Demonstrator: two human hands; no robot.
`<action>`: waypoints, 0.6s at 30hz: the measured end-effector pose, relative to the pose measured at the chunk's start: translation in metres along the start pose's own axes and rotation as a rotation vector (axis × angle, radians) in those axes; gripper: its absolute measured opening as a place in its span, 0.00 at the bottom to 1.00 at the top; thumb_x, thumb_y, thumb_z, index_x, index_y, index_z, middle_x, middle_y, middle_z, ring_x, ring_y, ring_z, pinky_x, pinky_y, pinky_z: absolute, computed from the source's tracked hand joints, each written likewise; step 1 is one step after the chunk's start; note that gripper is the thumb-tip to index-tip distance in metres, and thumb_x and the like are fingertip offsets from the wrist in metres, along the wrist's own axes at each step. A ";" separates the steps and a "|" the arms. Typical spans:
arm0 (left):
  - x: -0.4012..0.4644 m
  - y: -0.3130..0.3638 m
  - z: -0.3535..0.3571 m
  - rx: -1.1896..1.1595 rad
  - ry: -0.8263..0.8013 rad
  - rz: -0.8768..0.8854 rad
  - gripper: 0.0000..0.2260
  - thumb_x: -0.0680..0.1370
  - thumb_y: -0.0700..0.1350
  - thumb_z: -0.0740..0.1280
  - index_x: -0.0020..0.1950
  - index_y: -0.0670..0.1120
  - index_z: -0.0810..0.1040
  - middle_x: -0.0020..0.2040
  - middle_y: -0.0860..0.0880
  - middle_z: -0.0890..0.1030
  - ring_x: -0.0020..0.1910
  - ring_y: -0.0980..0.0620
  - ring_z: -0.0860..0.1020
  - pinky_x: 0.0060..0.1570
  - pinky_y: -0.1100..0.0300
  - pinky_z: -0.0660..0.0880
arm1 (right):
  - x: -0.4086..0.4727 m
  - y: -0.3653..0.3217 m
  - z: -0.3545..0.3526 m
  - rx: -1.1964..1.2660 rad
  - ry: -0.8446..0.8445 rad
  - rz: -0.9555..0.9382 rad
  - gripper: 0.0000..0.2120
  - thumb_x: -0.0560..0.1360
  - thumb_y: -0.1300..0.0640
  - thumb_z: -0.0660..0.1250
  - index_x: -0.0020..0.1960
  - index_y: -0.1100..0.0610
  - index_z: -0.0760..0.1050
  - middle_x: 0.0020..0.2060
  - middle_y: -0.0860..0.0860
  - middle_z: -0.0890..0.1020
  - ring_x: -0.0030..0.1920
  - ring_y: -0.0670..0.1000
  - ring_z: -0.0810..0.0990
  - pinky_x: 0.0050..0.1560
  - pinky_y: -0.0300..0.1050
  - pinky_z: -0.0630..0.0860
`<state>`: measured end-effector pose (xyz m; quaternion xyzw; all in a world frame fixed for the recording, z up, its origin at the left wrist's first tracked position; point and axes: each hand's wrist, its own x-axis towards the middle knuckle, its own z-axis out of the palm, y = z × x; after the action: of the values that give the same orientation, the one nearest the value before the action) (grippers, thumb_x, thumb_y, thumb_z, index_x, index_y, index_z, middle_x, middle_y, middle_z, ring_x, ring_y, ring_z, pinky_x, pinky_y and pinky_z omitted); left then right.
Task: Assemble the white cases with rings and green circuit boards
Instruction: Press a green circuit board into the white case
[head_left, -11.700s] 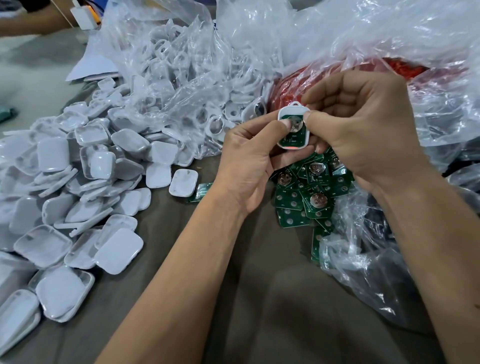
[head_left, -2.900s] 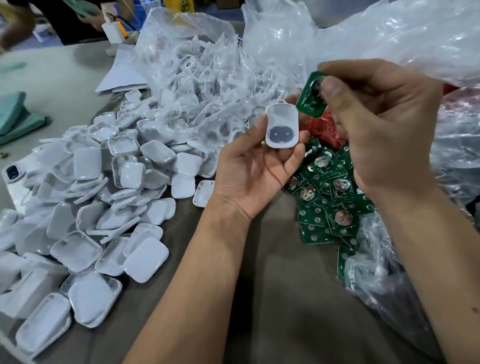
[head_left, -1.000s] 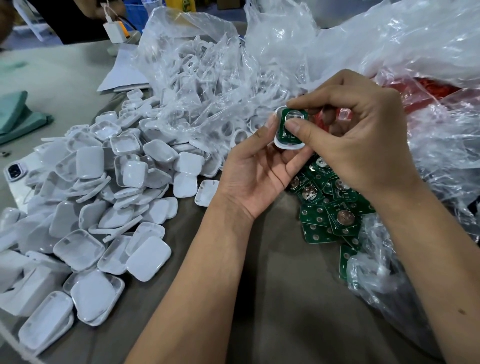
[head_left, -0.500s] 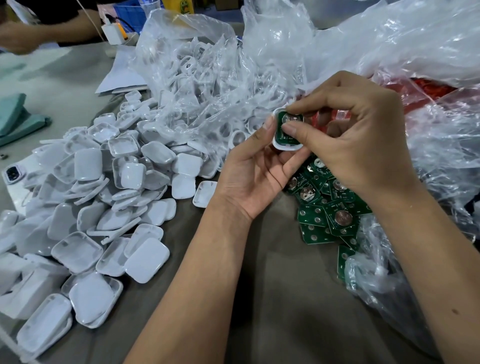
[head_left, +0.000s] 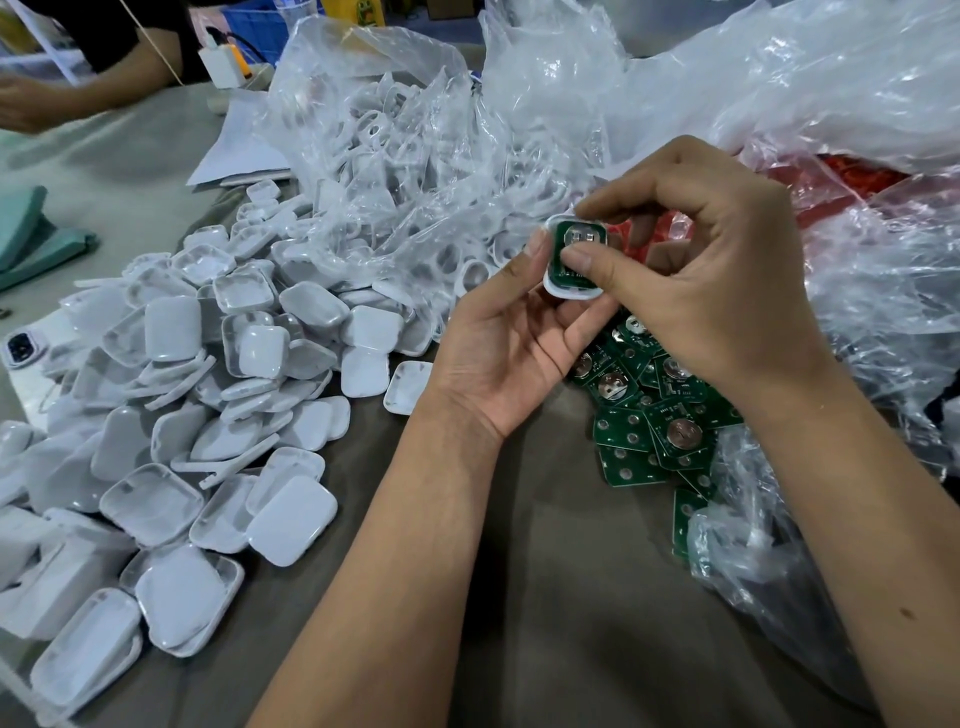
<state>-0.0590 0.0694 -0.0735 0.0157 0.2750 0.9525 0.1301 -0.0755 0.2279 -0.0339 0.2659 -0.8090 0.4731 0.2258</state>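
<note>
My left hand (head_left: 511, 340) holds a white case (head_left: 558, 287) at mid-frame, thumb on its left edge and fingers under it. A green circuit board (head_left: 579, 244) lies inside that case. My right hand (head_left: 711, 275) pinches the board and case, thumb pressing the board's lower part and index finger curled over the top edge. Beneath my hands lies a heap of loose green circuit boards (head_left: 654, 415). A pile of white case halves (head_left: 208, 395) covers the table's left side. No ring shows on the held case.
A clear bag of white ring parts (head_left: 405, 156) stands behind the case pile. Crumpled clear plastic (head_left: 831, 104) with red pieces (head_left: 852, 176) inside fills the right. Another person's arm (head_left: 78, 88) rests at the far left. A white charger (head_left: 223, 65) sits at the back.
The green board, held above the case in my right hand 2.9 s ago, now sits in the case. Over the last second my right thumb has pressed lower on the board.
</note>
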 end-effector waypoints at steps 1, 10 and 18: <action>0.000 0.000 0.000 0.002 -0.001 0.000 0.11 0.81 0.43 0.65 0.49 0.39 0.85 0.50 0.41 0.86 0.49 0.45 0.85 0.48 0.55 0.83 | 0.000 0.000 0.000 -0.001 -0.004 -0.004 0.10 0.73 0.53 0.80 0.52 0.55 0.85 0.47 0.50 0.81 0.41 0.47 0.81 0.35 0.37 0.76; 0.000 0.000 0.000 -0.007 0.001 0.005 0.11 0.81 0.42 0.65 0.49 0.39 0.85 0.49 0.41 0.86 0.49 0.45 0.86 0.47 0.55 0.83 | -0.001 0.000 0.002 -0.001 -0.014 -0.045 0.09 0.74 0.57 0.79 0.51 0.59 0.84 0.49 0.51 0.82 0.42 0.47 0.80 0.35 0.34 0.74; 0.000 0.000 0.001 0.017 0.039 0.019 0.09 0.77 0.43 0.68 0.49 0.38 0.85 0.49 0.41 0.85 0.48 0.46 0.85 0.46 0.55 0.84 | -0.002 -0.004 0.003 -0.033 0.061 -0.121 0.09 0.75 0.56 0.79 0.50 0.60 0.85 0.45 0.51 0.85 0.41 0.49 0.83 0.38 0.42 0.79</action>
<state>-0.0590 0.0702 -0.0724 0.0007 0.2854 0.9515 0.1153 -0.0720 0.2244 -0.0336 0.2962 -0.7918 0.4532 0.2829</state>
